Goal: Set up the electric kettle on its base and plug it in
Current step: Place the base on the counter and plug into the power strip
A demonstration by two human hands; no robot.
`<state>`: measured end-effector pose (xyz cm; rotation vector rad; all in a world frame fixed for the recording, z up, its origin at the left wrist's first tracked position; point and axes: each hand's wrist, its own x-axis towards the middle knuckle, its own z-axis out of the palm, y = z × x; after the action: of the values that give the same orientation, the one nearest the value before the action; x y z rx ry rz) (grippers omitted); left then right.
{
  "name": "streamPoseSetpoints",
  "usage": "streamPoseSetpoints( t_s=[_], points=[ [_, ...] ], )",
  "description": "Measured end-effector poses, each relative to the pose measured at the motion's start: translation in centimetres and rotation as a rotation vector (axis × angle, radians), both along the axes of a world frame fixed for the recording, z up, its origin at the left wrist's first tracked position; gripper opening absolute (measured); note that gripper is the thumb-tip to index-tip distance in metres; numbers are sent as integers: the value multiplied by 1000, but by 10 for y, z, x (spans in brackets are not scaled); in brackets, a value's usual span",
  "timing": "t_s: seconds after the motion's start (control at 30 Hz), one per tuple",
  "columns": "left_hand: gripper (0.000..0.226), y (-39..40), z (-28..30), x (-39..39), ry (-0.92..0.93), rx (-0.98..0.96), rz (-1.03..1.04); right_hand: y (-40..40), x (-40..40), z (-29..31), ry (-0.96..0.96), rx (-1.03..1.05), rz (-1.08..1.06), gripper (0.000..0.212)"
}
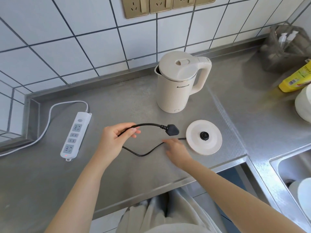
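A cream electric kettle (178,84) stands upright on the steel counter, lid closed, handle to the right. Its round cream base (204,137) lies in front of it, apart from it, with a black connector in the middle. A black cord (143,153) runs left from the base. My left hand (116,137) pinches the cord a short way behind the black plug (172,129), which hangs in the air pointing right. My right hand (176,149) hovers flat over the cord just left of the base, fingers apart, a little blurred. A white power strip (74,137) lies at the left, its red light on.
Gold wall sockets (161,5) sit on the tiled wall above. At the right are a clear container with bottles (286,46), a yellow packet (296,78) and a white roll (304,105). A sink (294,174) with white dishes lies at lower right. The counter's front edge (168,184) is close to my body.
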<state>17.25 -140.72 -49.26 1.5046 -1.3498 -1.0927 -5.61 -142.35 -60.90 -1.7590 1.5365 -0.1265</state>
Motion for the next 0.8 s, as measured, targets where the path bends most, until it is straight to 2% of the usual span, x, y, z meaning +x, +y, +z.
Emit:
streamPoseSetpoints(
  t_s=[0.07, 0.13, 0.2, 0.33, 0.47, 0.67, 0.8],
  points=[
    [22, -3, 6, 2, 66, -14, -1, 1, 11, -16, 124, -41, 216, 52],
    [23, -7, 10, 3, 154, -22, 32, -3, 13, -23, 227, -95, 311, 38],
    [27, -14, 13, 3, 305, -16, 110, -8, 12, -23, 209, -107, 301, 25],
    [37, -25, 8, 7, 796, 9, 277, -14, 2, -25, 133, -126, 262, 24],
    [23, -27, -9, 9, 1041, 42, 473, -21, -12, -24, 118, -104, 87, 22],
    [20, -17, -42, 18, 1114, 69, 639, -42, -33, -17, 92, -76, -202, 21],
    [20, -5, -59, 18, 987, 149, 674, -56, -46, -16, 107, -68, -343, 18]
  ],
)
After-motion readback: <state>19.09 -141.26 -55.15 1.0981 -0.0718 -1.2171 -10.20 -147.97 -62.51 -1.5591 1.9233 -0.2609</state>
